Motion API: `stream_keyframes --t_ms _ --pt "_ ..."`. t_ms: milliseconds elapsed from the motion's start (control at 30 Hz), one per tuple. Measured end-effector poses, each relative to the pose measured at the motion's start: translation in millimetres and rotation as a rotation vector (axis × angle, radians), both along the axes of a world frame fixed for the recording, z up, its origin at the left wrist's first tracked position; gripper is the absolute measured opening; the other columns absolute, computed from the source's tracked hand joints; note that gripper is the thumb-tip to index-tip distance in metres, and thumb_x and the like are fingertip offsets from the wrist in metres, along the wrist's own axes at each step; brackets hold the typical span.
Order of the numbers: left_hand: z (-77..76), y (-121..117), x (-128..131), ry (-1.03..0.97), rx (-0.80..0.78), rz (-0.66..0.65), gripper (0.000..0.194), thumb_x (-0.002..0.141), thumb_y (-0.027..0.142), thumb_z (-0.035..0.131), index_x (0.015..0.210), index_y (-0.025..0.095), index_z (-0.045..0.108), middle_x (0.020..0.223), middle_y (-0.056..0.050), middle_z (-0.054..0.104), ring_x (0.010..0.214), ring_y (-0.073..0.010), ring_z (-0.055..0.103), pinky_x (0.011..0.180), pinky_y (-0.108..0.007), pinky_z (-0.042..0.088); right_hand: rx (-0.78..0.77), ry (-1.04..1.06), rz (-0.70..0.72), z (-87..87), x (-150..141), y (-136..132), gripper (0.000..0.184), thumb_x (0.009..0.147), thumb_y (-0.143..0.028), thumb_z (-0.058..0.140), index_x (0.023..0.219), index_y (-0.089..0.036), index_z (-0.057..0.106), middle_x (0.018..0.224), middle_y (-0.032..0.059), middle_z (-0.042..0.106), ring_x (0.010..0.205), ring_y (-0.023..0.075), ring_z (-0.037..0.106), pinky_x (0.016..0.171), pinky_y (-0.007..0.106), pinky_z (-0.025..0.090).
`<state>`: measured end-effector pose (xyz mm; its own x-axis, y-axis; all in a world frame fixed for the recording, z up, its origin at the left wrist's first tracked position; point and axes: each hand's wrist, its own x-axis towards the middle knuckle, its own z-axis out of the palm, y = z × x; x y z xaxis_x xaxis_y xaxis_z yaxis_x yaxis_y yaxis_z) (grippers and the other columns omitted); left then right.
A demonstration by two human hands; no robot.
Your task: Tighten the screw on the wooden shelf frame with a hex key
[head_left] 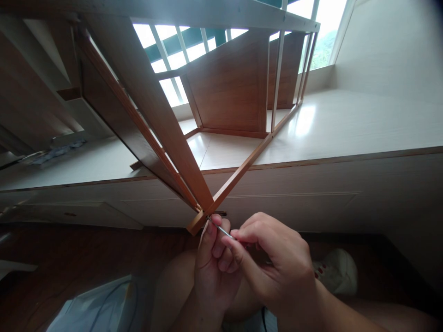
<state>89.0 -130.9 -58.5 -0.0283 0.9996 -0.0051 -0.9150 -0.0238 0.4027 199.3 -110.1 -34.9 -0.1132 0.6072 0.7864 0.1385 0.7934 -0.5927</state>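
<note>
In the lower middle, my right hand [277, 260] is closed around a screwdriver [223, 229]. Its thin metal shaft points up and left, while the handle is mostly hidden in my fingers. My left hand [216, 267] pinches near the shaft's tip, by the lower corner of a wooden frame [242, 171]. Whatever lies between my left thumb and fingers is too small to make out. A wide wooden board [173, 138] and a narrow rail meet at that corner, just above my fingertips.
The frame leans over a white ledge [363, 115] before a bright window. A brown panel [228, 87] stands inside it. White cabinet fronts [294, 207] run below the ledge. A pale box [97, 304] sits at lower left, and a white shoe [337, 272] shows at right.
</note>
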Motion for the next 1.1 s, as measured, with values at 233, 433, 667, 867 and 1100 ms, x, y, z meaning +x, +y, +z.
stream_keyframes --t_ms 233,433,667,867,1100 --pt "-0.5 0 0 -0.043 0.018 -0.019 0.009 0.089 0.027 0.069 0.091 0.018 0.069 0.058 0.01 0.032 0.039 0.0 0.02 0.04 -0.011 0.03 0.088 -0.026 -0.048 -2.0 1 1 0.01 0.081 -0.007 0.07 0.085 -0.015 0.066 0.067 0.0024 0.064 0.062 0.0136 0.057 0.058 0.027 0.045" --pt "2.1 -1 0 -0.012 -0.012 -0.001 0.011 0.088 0.028 0.071 0.09 0.018 0.069 0.058 0.01 0.031 0.039 -0.0003 0.02 0.039 -0.009 0.032 0.091 -0.044 -0.026 -2.1 2 1 0.01 0.081 -0.007 0.07 0.083 -0.015 0.066 0.068 0.0024 0.064 0.065 0.0139 0.058 0.06 0.027 0.046" --pt "3.2 -1 2 0.049 0.016 -0.005 0.01 0.088 0.029 0.07 0.089 0.019 0.071 0.058 0.009 0.031 0.039 -0.0016 0.017 0.037 -0.009 0.033 0.138 -0.104 -0.001 2.7 12 1 0.018 0.086 -0.007 0.066 0.102 -0.014 0.069 0.075 0.0036 0.067 0.066 0.0134 0.059 0.06 0.026 0.048" --pt "5.1 -1 1 0.039 0.043 -0.011 0.01 0.088 0.026 0.07 0.09 0.017 0.073 0.057 0.009 0.027 0.04 -0.0019 0.015 0.037 -0.009 0.032 0.133 -0.099 0.01 4.5 15 2 0.023 0.084 -0.004 0.067 0.102 -0.016 0.073 0.08 0.0048 0.068 0.072 0.013 0.058 0.06 0.023 0.05" --pt "5.4 -1 0 0.043 0.037 -0.001 0.009 0.089 0.027 0.069 0.089 0.018 0.072 0.057 0.009 0.021 0.039 -0.0026 0.015 0.037 -0.009 0.032 0.133 -0.095 0.021 -0.9 13 4 0.032 0.084 -0.004 0.065 0.113 -0.016 0.071 0.089 0.0072 0.07 0.078 0.016 0.062 0.065 0.027 0.054"
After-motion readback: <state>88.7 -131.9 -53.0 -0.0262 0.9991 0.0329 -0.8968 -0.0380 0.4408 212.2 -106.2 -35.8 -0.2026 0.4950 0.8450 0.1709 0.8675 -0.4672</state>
